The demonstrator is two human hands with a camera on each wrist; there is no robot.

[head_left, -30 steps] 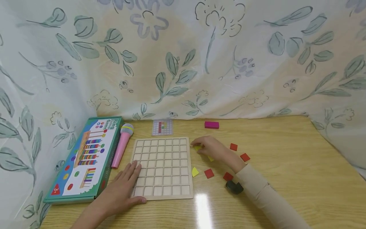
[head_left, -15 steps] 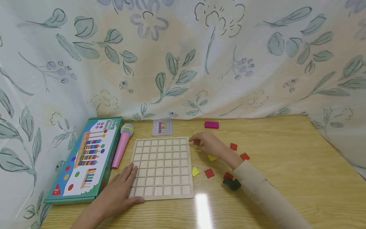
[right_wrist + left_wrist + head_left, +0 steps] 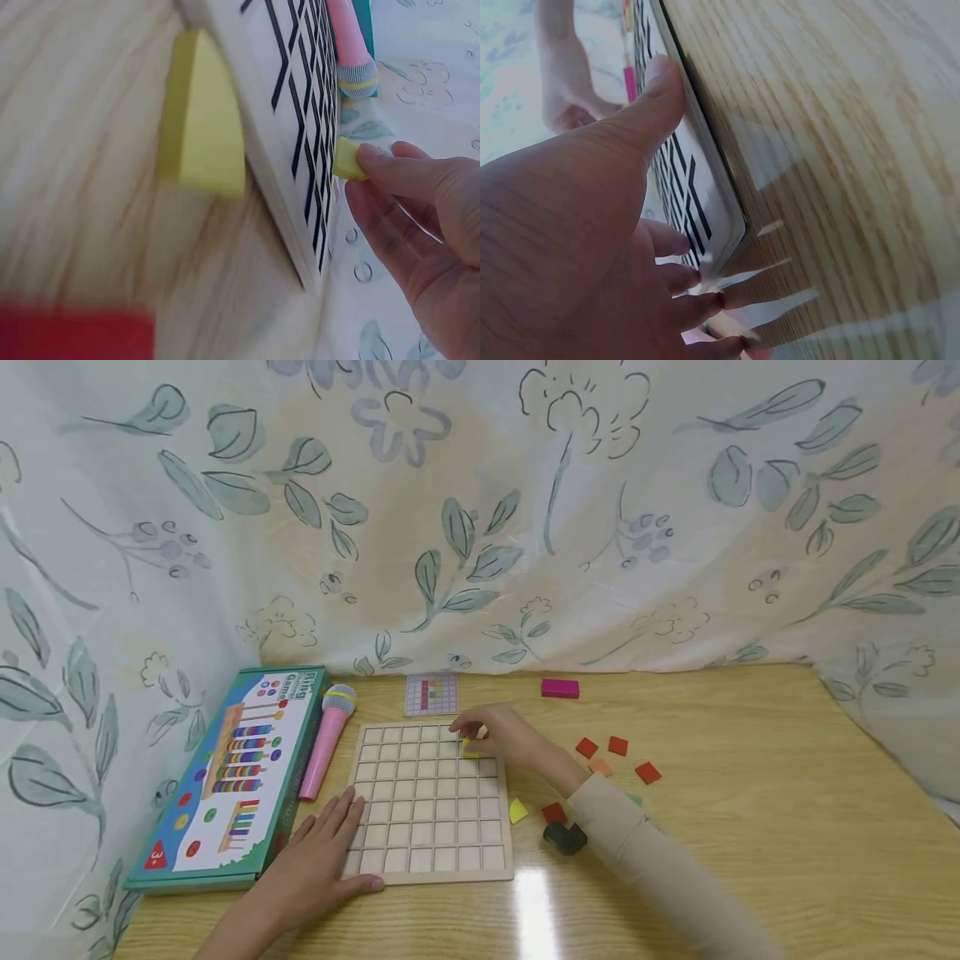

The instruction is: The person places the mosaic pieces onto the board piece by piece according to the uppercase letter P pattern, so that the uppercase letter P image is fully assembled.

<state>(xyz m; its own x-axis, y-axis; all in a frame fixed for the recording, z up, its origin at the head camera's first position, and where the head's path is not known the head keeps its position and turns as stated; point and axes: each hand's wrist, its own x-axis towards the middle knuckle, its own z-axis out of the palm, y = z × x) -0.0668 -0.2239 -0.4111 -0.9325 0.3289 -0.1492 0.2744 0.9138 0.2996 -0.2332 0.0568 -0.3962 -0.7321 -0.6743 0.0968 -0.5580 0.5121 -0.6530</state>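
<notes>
A square wooden grid board lies on the table with rows of shallow square cells. My right hand is over its far right part, pinching a yellow piece between thumb and fingertips. In the right wrist view that piece is close over the grid. My left hand rests along the board's left edge, fingers spread and extended; in the left wrist view its thumb lies on the rim. A second yellow piece, with one curved side, lies just right of the board.
Red pieces, an orange piece and a partly hidden green one lie to the right. A patterned card and a magenta block sit behind. A pink toy microphone and game box stand left.
My right hand has moved left from beside the board to above its far right cells, carrying the yellow piece. More red and orange pieces have come into view. The left hand stays in place.
</notes>
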